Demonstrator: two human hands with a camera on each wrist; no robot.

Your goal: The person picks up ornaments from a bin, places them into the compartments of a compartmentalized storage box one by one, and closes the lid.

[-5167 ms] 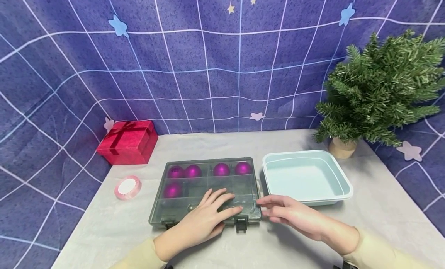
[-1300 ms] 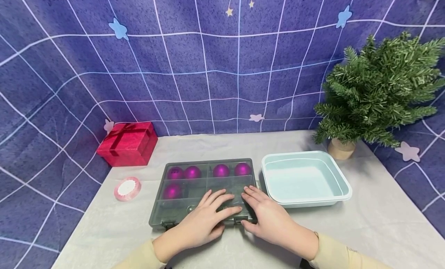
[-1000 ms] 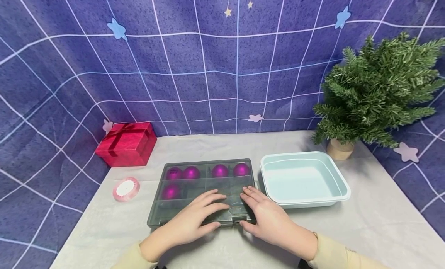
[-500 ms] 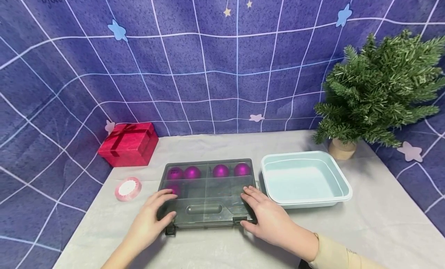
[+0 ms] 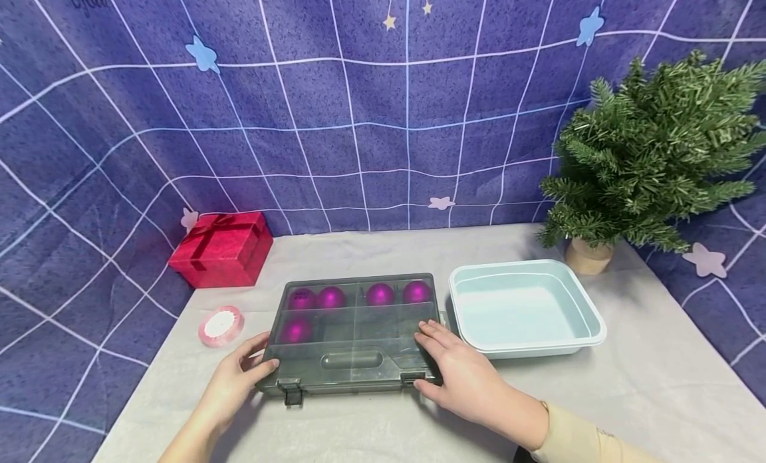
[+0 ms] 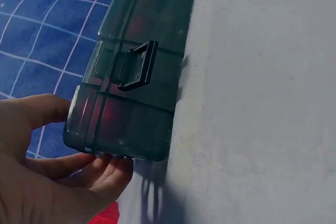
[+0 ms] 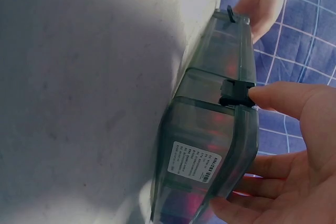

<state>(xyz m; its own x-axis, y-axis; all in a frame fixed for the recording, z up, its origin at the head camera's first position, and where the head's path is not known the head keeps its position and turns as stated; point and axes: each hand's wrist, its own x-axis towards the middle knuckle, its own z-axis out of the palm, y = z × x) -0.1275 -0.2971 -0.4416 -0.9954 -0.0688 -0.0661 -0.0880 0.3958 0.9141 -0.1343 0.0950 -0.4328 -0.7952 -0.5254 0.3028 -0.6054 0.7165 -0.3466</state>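
A grey translucent divided storage box [image 5: 353, 333] lies on the table with its lid down. Several magenta balls [image 5: 380, 295] show through the lid. My left hand [image 5: 236, 376] grips the box's front left corner, thumb on the lid's edge and fingers against the left side. Beside it, the left latch [image 5: 293, 393] hangs out from the box front; the left wrist view shows this latch [image 6: 140, 66] angled away from the wall. My right hand [image 5: 461, 370] rests on the front right corner with fingers extended over the lid. Its thumb touches the right latch [image 7: 236, 93], which lies flat against the box.
A pale blue tray [image 5: 526, 349] stands close to the box's right side. Behind it is a small artificial fir tree [image 5: 652, 157] on a wooden base. At left are a red gift box [image 5: 224, 250] and a pink ribbon roll [image 5: 221, 326]. A patterned cloth backs the table.
The right latch has swung up against the box front, and my right hand has come onto that corner. My left hand has slid from the lid's middle to the left corner.
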